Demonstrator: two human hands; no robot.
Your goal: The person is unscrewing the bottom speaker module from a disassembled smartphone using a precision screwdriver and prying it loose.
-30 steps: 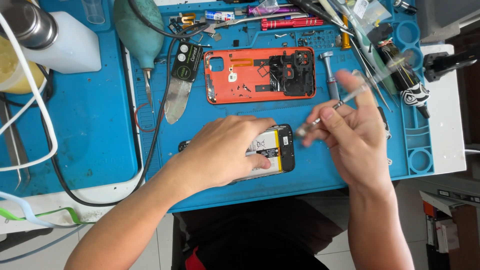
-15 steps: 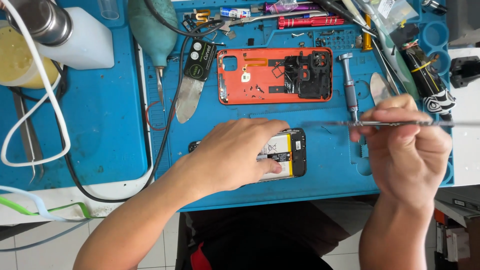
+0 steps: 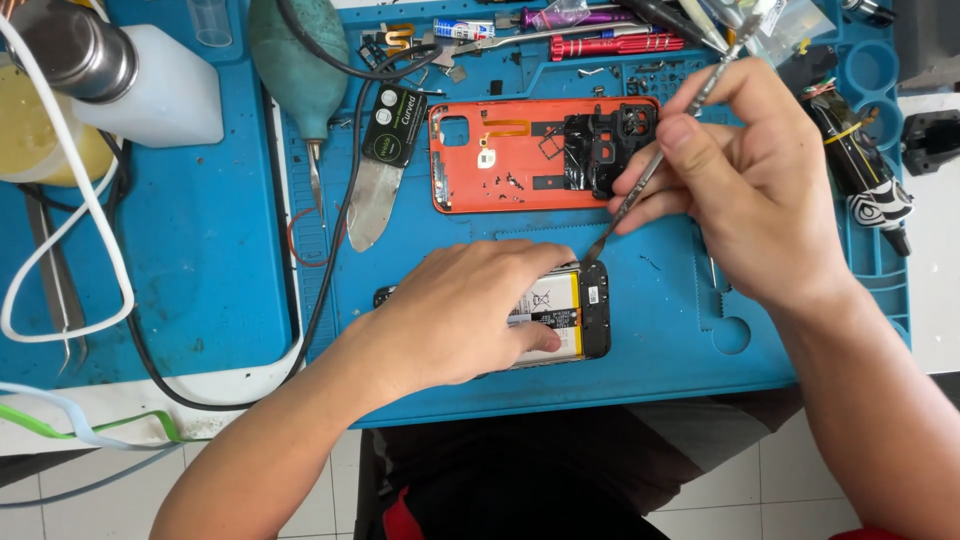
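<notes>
While left hand [image 3: 470,310] presses opened phone [image 3: 570,315] flat, right hand [image 3: 760,180] pinches spudger [image 3: 655,165], tip at top edge.

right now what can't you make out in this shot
- Head view: most of the opened phone lies under the left hand.
- Whether the metal tool's tip touches the phone: too small to tell.
- Right hand covers the mat beneath it.
- Tools along the top edge are cut off.
</notes>
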